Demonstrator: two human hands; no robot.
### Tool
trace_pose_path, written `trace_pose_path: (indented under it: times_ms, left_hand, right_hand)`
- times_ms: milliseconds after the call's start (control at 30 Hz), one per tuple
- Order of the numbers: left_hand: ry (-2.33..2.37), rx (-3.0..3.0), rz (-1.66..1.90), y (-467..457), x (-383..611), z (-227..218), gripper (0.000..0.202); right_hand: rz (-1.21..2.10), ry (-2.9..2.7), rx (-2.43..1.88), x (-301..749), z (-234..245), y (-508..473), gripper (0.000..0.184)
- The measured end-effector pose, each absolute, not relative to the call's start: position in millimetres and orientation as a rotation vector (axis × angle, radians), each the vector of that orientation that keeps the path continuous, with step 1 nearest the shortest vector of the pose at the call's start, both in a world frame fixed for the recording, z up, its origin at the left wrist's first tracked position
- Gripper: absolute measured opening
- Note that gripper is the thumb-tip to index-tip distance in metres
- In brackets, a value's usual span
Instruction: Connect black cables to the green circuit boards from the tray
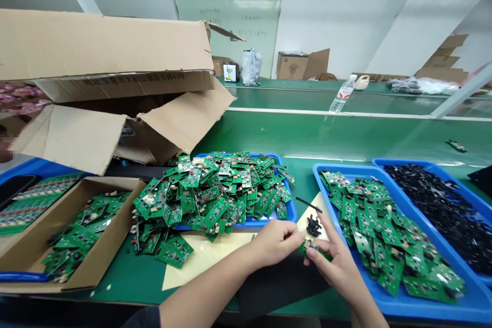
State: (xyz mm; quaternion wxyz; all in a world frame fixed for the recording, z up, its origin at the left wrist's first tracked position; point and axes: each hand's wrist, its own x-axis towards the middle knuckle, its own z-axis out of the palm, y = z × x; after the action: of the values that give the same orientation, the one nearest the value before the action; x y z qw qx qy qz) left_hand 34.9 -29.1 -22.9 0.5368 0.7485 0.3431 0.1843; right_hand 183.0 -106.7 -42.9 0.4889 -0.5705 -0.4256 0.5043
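Well, circuit boards (207,200) by Chinese-lettered carton (103,46)

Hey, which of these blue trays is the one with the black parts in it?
The far-right blue tray is the one, heaped with small black parts. The blue tray next to it holds green circuit boards instead, as does the middle blue tray.

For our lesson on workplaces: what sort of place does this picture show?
Probably an electronics factory: green circuit boards heaped in blue trays, a long green conveyor belt, and cardboard boxes.
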Motion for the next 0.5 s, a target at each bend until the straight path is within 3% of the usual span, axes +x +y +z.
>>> trace_pose_path:
  times_ms: [500]
  left_hand:
    - [0.864, 1.741, 0.586, -37, 36, -33, 0.034]
  right_hand:
    - [1.115, -0.944, -1.406, 178, -64, -108, 0.1]
